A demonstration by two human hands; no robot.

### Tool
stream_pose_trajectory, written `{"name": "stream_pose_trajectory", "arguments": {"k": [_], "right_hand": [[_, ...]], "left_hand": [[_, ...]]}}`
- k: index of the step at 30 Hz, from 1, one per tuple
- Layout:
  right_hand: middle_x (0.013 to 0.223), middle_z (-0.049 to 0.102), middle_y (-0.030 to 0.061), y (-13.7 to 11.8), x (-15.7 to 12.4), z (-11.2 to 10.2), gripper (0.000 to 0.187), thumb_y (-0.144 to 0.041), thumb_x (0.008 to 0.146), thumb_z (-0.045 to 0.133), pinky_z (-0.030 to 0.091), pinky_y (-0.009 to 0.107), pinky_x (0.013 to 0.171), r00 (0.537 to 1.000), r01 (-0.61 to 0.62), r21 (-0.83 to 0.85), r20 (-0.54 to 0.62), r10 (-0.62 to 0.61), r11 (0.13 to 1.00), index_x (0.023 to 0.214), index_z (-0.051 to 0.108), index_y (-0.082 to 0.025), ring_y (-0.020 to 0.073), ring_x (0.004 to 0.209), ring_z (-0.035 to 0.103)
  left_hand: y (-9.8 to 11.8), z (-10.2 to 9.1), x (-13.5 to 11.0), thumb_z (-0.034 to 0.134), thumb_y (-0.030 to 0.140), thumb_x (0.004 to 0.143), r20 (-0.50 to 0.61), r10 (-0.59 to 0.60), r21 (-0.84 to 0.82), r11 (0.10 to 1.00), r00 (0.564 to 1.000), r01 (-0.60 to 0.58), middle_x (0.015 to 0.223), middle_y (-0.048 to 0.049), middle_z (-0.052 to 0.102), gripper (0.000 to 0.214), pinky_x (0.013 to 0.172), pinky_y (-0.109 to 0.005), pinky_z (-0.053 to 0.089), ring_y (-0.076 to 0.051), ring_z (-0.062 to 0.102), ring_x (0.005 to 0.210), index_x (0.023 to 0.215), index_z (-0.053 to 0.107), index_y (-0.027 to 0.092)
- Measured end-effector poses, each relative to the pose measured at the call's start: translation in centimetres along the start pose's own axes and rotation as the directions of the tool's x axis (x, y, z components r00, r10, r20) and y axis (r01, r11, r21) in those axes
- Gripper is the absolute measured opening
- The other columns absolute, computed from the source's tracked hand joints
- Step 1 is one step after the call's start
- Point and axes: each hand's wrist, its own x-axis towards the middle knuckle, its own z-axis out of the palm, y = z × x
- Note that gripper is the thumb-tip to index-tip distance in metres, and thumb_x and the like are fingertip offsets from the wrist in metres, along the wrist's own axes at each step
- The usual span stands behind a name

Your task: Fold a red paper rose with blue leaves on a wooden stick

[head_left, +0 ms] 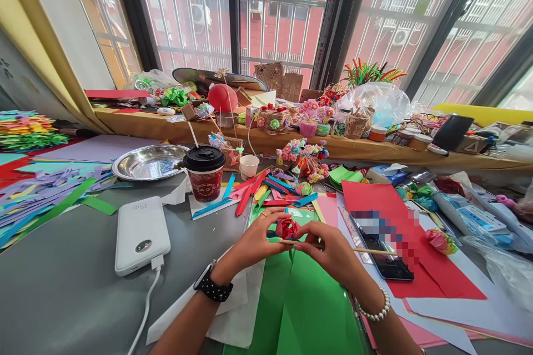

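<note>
My left hand (254, 241) and my right hand (328, 247) meet over green paper (303, 305) in front of me. Between their fingertips they pinch a small red paper flower (286, 227) set on a thin wooden stick (375, 251) that runs out to the right. Both hands have their fingers curled closed around the flower and stick. A black watch sits on my left wrist and a bead bracelet on my right.
A white power bank (141, 233) with cable lies at left, beside a lidded paper cup (204, 173) and a steel dish (147, 162). A phone (385, 247) rests on red paper (416, 244) at right. Coloured paper strips (258, 191) and paper flowers (302, 158) crowd the back.
</note>
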Motion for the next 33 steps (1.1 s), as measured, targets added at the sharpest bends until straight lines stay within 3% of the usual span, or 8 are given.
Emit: {"name": "stream_pose_trajectory", "arguments": {"k": [10,16,19,24,33], "right_hand": [[0.07,0.055,-0.0003,0.5,0.3,0.5,0.007,-0.024,0.077,0.054,0.042,0.021,0.052,0.994,0.069,-0.079,-0.077,-0.075,0.994,0.078,0.061,-0.022,0.011,0.059,0.053],[0.07,0.057,0.0008,0.8,0.5,0.8,0.012,-0.024,0.08,0.05,0.04,0.022,0.055,0.967,0.117,-0.279,-0.185,-0.173,0.953,0.08,0.062,-0.022,0.0129,0.063,0.054],[0.071,0.058,0.0012,0.9,0.6,0.9,0.012,-0.023,0.081,0.049,0.041,0.022,0.055,0.969,0.116,-0.314,-0.174,-0.177,0.942,0.079,0.062,-0.021,0.0134,0.065,0.055],[0.075,0.059,0.0019,0.8,0.6,1.1,0.011,-0.02,0.081,0.049,0.042,0.023,0.057,0.975,0.113,-0.305,-0.151,-0.165,0.946,0.08,0.061,-0.021,0.0146,0.07,0.056],[0.076,0.058,0.0022,0.7,0.4,1.3,0.01,-0.018,0.08,0.05,0.043,0.023,0.057,0.976,0.12,-0.31,-0.137,-0.169,0.943,0.079,0.059,-0.02,0.0147,0.07,0.055]], "left_hand": [[-0.6,0.2,0.1,0.062,0.036,0.065,0.006,-0.007,0.046,0.999,1.0,0.007,0.124,-0.0104,0.042,0.051,0.097,-0.037,0.031,-0.024,0.037,0.116,0.112,0.049,0.019],[-0.6,0.2,0.1,0.064,0.036,0.064,-0.111,0.114,0.178,0.98,0.987,-0.093,0.129,-0.0073,0.034,0.058,0.098,-0.041,0.028,-0.025,0.03,0.12,0.118,0.043,0.026],[-0.4,0.2,0.1,0.062,0.031,0.068,-0.16,0.2,0.249,0.956,0.967,-0.157,0.12,-0.0071,0.043,0.044,0.094,-0.04,0.032,-0.024,0.037,0.113,0.109,0.05,0.025],[-0.2,0.3,0.2,0.058,0.024,0.071,-0.117,0.263,0.338,0.917,0.958,-0.211,0.087,-0.0051,0.057,0.014,0.078,-0.033,0.042,-0.02,0.051,0.087,0.084,0.062,0.02],[-0.2,0.6,0.1,0.054,0.021,0.075,-0.062,0.255,0.397,0.893,0.965,-0.211,0.083,-0.0039,0.062,0.011,0.074,-0.032,0.042,-0.019,0.053,0.083,0.082,0.062,0.019]]}}
